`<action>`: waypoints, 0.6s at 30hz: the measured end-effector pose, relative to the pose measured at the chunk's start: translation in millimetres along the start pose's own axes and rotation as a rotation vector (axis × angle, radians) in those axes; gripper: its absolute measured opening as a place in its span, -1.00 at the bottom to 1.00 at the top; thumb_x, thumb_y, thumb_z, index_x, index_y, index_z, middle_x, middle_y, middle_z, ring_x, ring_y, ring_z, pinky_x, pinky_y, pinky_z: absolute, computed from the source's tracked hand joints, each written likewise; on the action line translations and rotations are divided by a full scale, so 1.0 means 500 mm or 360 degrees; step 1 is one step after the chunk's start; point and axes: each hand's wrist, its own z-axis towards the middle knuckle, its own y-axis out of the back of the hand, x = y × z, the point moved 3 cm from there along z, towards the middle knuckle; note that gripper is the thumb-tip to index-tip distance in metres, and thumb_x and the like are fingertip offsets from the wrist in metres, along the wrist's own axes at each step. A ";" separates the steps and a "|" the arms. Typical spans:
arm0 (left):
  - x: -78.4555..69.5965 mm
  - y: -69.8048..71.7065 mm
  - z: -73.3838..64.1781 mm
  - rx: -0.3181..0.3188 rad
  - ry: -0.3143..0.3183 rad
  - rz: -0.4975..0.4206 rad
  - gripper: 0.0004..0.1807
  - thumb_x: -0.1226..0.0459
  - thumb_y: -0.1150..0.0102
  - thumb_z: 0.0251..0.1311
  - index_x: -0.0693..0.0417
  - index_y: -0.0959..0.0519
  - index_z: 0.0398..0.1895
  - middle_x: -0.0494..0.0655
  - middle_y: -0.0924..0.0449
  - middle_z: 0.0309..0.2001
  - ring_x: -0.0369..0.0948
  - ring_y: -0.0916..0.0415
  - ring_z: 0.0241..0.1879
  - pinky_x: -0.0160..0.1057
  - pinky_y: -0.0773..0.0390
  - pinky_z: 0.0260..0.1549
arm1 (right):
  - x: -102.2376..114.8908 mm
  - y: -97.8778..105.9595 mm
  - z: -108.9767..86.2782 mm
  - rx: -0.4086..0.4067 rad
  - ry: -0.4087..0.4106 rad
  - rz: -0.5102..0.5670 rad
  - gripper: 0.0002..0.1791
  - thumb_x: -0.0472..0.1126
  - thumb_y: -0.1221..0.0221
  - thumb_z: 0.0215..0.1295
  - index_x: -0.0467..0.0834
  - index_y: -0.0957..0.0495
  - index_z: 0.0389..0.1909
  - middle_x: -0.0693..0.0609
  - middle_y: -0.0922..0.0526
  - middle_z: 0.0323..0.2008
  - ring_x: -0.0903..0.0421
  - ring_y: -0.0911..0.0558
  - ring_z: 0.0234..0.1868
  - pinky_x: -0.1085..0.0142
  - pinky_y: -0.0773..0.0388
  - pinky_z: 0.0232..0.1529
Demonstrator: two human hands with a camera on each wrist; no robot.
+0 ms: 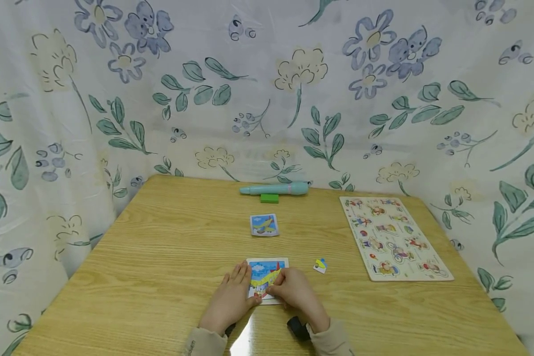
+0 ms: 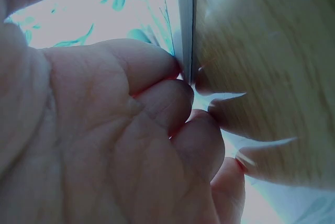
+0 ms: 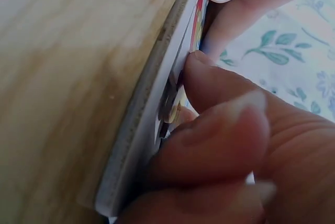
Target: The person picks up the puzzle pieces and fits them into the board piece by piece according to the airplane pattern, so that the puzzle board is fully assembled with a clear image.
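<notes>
A small jigsaw puzzle [image 1: 260, 269] with a yellow airplane on blue sky lies in a pale frame near the table's front. My left hand [image 1: 233, 299] rests along its left side, fingers straight, thumb on the lower edge; in the left wrist view the fingertips [image 2: 180, 124] meet the frame's edge and tabletop. Over the puzzle's lower right is my right hand [image 1: 297, 291], thumb and curled forefinger pinching a puzzle piece, mostly hidden by the fingers. The right wrist view shows the right thumb [image 3: 201, 75] against the picture side, beside the frame's edge [image 3: 141, 109].
A loose yellow-and-blue puzzle piece [image 1: 320, 265] lies to the right. Beyond the puzzle is a small airplane picture card [image 1: 264, 225]. Farther back are a green block [image 1: 269, 198] and a teal pen-like stick [image 1: 276, 188]. A figure-covered board [image 1: 396, 240] lies at right, before a floral curtain [image 1: 258, 123].
</notes>
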 end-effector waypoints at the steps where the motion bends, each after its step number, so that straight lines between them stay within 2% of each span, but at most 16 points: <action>1: -0.001 0.000 0.000 -0.0003 -0.0002 -0.0001 -0.10 -0.04 -0.22 0.17 0.37 -0.20 0.41 0.27 -0.04 0.49 0.17 -0.01 0.49 0.26 -0.11 0.40 | 0.001 0.000 0.000 -0.0007 -0.0006 -0.0011 -0.75 -0.22 -0.38 0.10 -0.18 -0.49 -0.58 0.15 -0.42 -0.76 0.34 -0.30 -0.85 0.56 -0.24 -0.79; 7: -0.002 0.005 0.001 -0.0005 -0.0004 0.0002 -0.12 -0.03 -0.22 0.19 0.37 -0.20 0.40 0.28 -0.06 0.48 0.18 -0.01 0.48 0.26 -0.11 0.40 | 0.007 -0.003 0.000 -0.0039 -0.0013 -0.0087 -0.70 -0.23 -0.37 0.08 -0.14 -0.42 -0.62 0.17 -0.34 -0.84 0.32 -0.29 -0.86 0.49 -0.24 -0.77; 10: -0.003 0.007 0.000 -0.0003 -0.0003 0.0000 -0.12 -0.03 -0.22 0.18 0.38 -0.20 0.40 0.28 -0.05 0.48 0.18 -0.01 0.48 0.27 -0.11 0.40 | 0.006 -0.002 -0.001 -0.0030 0.0023 -0.0098 -0.70 -0.20 -0.37 0.08 -0.12 -0.42 -0.62 0.19 -0.33 -0.86 0.33 -0.29 -0.87 0.47 -0.24 -0.77; 15: -0.004 0.005 0.002 -0.0003 -0.0005 0.0014 -0.11 -0.02 -0.23 0.17 0.38 -0.20 0.40 0.28 -0.06 0.48 0.19 -0.02 0.48 0.28 -0.12 0.39 | -0.013 0.016 -0.003 0.0073 0.0069 0.0189 -0.75 -0.18 -0.30 0.21 -0.19 -0.44 -0.48 0.15 -0.38 -0.74 0.31 -0.33 -0.80 0.51 -0.27 -0.75; 18: -0.004 0.002 0.003 -0.0003 -0.0005 0.0029 -0.11 -0.03 -0.24 0.17 0.38 -0.20 0.40 0.28 -0.06 0.48 0.19 -0.02 0.48 0.27 -0.12 0.39 | -0.036 0.042 -0.003 -0.0001 0.0051 0.0393 -0.77 -0.21 -0.27 0.26 -0.27 -0.44 -0.38 0.07 -0.44 -0.61 0.27 -0.37 -0.68 0.50 -0.31 -0.67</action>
